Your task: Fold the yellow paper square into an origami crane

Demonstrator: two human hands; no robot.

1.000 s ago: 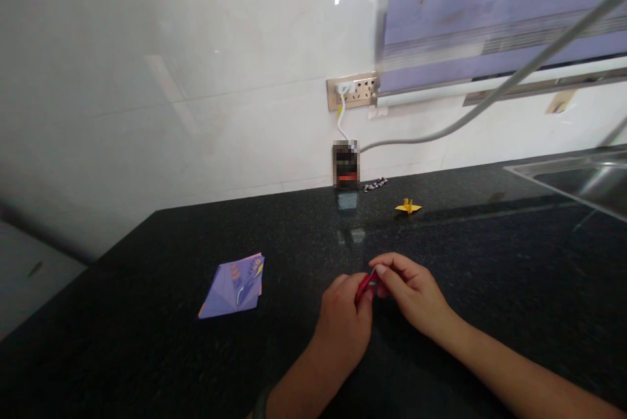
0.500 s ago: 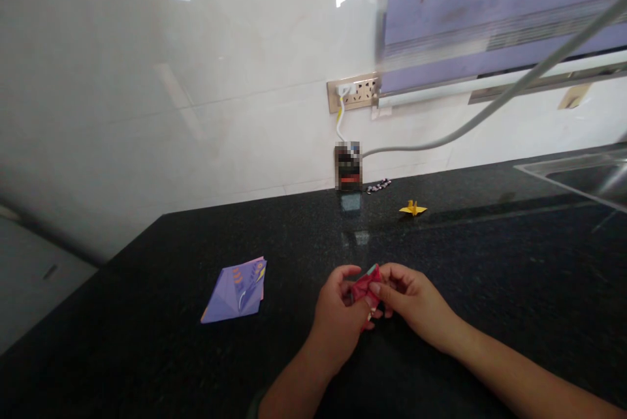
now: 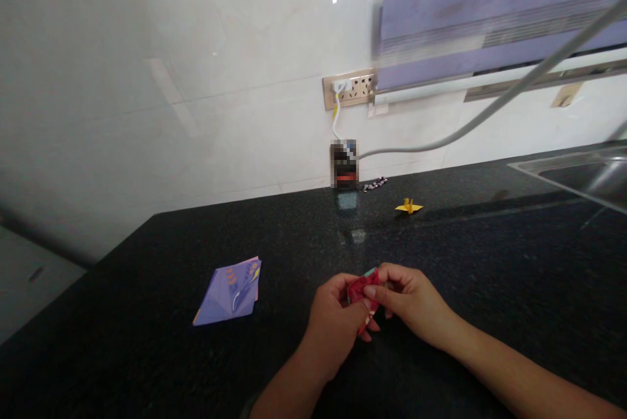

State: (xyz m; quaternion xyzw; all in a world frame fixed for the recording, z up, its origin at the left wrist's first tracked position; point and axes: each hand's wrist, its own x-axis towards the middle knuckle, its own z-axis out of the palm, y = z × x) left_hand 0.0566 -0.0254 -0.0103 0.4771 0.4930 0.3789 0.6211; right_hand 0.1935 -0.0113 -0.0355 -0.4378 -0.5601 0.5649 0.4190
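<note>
A small folded red paper with a bit of green at its top edge is held between both hands, above the dark counter. My left hand grips its left and lower part, thumb on top. The thumb and fingers of my right hand pinch its right side. Part of the paper is hidden by the fingers. To the left, purple patterned sheets lie in a small stack. Behind the hands a yellow folded paper bird stands on the counter.
The black speckled counter runs along a pale tiled wall. A pixelated dark box stands against the wall below a socket, near a beaded strand. A grey cable leads up right. A metal sink is at the right.
The view has shifted slightly. The fingers of my left hand have closed in more around the red paper, and more of the paper's face shows. Both hands still hold it.
</note>
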